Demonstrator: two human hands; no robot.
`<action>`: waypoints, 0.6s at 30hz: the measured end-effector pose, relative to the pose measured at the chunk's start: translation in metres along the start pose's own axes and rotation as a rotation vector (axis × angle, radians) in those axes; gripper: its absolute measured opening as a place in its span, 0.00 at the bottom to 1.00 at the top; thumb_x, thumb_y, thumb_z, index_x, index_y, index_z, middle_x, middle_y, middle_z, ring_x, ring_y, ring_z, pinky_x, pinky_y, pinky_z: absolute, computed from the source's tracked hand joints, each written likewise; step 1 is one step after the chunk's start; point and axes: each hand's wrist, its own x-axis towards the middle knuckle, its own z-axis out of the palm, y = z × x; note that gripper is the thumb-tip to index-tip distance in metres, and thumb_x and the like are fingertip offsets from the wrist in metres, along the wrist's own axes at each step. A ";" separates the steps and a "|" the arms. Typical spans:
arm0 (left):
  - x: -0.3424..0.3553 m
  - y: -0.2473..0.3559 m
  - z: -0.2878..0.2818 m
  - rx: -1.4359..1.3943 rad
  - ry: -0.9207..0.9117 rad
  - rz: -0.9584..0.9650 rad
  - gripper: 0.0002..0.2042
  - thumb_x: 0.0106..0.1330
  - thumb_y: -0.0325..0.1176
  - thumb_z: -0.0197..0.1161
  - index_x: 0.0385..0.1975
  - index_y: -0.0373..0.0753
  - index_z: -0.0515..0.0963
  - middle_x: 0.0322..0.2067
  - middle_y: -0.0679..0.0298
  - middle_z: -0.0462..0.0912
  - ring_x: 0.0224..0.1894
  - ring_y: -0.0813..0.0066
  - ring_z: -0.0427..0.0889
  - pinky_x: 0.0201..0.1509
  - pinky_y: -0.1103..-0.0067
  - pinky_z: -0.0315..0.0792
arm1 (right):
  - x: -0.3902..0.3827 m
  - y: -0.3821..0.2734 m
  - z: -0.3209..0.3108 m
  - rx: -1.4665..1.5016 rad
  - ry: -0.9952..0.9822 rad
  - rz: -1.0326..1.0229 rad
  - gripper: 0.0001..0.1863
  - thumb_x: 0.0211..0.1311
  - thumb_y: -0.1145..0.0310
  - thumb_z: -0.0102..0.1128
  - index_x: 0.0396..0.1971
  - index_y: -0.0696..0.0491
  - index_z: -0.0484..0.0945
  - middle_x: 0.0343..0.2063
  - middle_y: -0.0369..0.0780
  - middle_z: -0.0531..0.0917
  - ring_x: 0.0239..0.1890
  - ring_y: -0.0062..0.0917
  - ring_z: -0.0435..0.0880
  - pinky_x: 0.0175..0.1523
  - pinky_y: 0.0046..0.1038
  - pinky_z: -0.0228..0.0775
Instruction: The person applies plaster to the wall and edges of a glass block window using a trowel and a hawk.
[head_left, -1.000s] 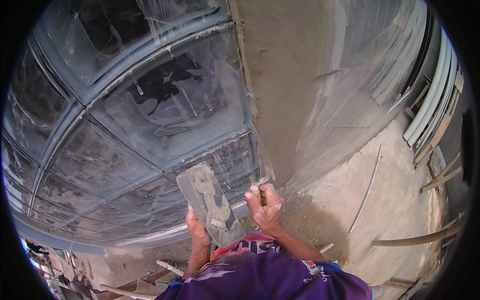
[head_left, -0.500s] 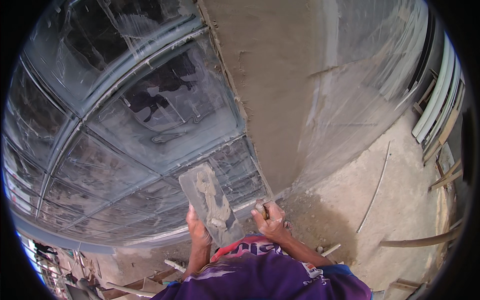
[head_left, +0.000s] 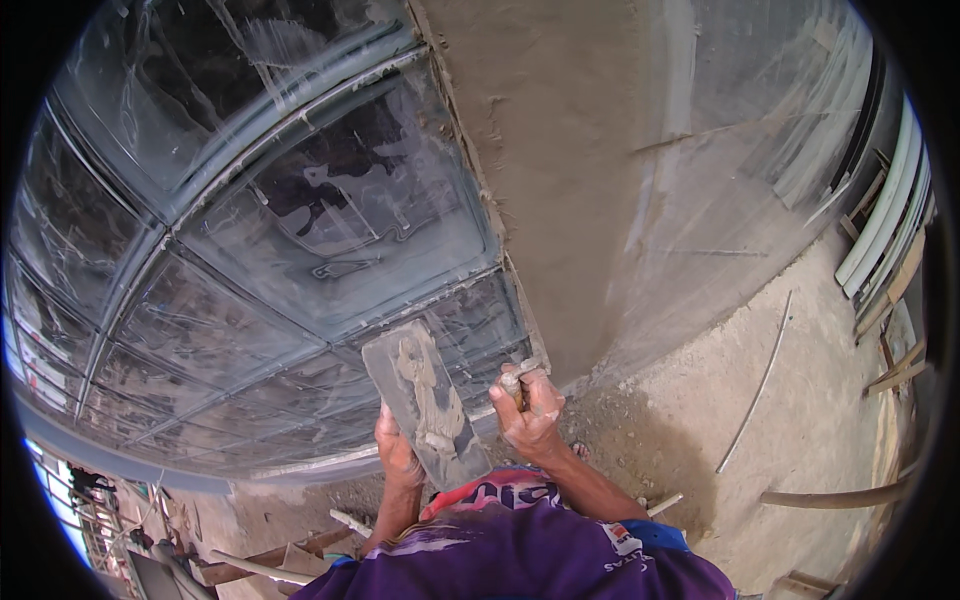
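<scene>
My left hand (head_left: 398, 458) is closed under a flat, grey, rectangular plastering trowel (head_left: 387, 372), its handle hidden beneath the plate. A ridge of wet grey-beige mortar (head_left: 428, 400) lies along the trowel's upper face. To the right, my right hand (head_left: 532, 420) is wrapped round a small hand tool (head_left: 513, 385) with a brownish handle and mortar-smeared top; its blade cannot be made out. The two hands are apart, in front of my chest. Beyond them rises a strip of wall covered in damp, smooth mortar (head_left: 570, 190); neither hand touches it.
Left of the strip stands a large window with smeared glass panes (head_left: 340, 230) and metal bars. A paler wall section (head_left: 720, 190) adjoins on the right. A thin rod (head_left: 755, 385) lies on the dusty floor (head_left: 790, 430). Long pale strips (head_left: 890, 210) and wooden pieces (head_left: 835, 497) sit at far right.
My right hand has risen slightly and moved left with its tool, closer to the trowel plate, and has turned. My left hand stays nearly still. The view has shifted a little.
</scene>
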 end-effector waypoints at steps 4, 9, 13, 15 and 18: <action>0.000 -0.002 -0.005 0.007 -0.010 -0.037 0.26 0.60 0.30 0.56 0.58 0.31 0.59 0.49 0.58 0.73 0.47 0.72 0.75 0.50 0.78 0.70 | -0.005 0.008 -0.004 -0.002 -0.012 -0.086 0.14 0.48 0.74 0.65 0.31 0.62 0.70 0.27 0.50 0.79 0.24 0.35 0.79 0.28 0.30 0.71; 0.004 0.003 0.007 0.023 -0.013 -0.041 0.26 0.60 0.30 0.55 0.58 0.30 0.59 0.49 0.57 0.73 0.47 0.72 0.75 0.50 0.78 0.70 | -0.006 0.002 -0.002 -0.074 -0.042 -0.043 0.13 0.48 0.73 0.65 0.30 0.62 0.70 0.28 0.50 0.79 0.24 0.36 0.79 0.28 0.32 0.71; 0.002 0.006 0.009 0.017 0.020 -0.062 0.26 0.60 0.31 0.55 0.58 0.30 0.59 0.50 0.57 0.73 0.47 0.72 0.75 0.50 0.78 0.69 | -0.004 -0.001 0.002 -0.168 -0.027 -0.152 0.13 0.49 0.74 0.64 0.31 0.63 0.71 0.27 0.49 0.79 0.24 0.37 0.78 0.28 0.32 0.71; 0.001 0.007 0.007 0.024 0.036 -0.064 0.26 0.60 0.31 0.55 0.58 0.30 0.59 0.50 0.57 0.73 0.47 0.72 0.75 0.50 0.78 0.69 | -0.003 -0.004 0.007 -0.115 -0.004 -0.067 0.11 0.51 0.75 0.62 0.31 0.61 0.70 0.25 0.45 0.79 0.22 0.28 0.77 0.28 0.27 0.70; -0.002 0.005 0.003 0.028 0.031 -0.039 0.27 0.60 0.32 0.56 0.58 0.30 0.59 0.50 0.57 0.73 0.48 0.72 0.75 0.51 0.78 0.69 | 0.001 0.001 0.011 -0.098 0.018 -0.079 0.10 0.53 0.75 0.61 0.31 0.61 0.70 0.24 0.42 0.79 0.21 0.22 0.76 0.28 0.25 0.70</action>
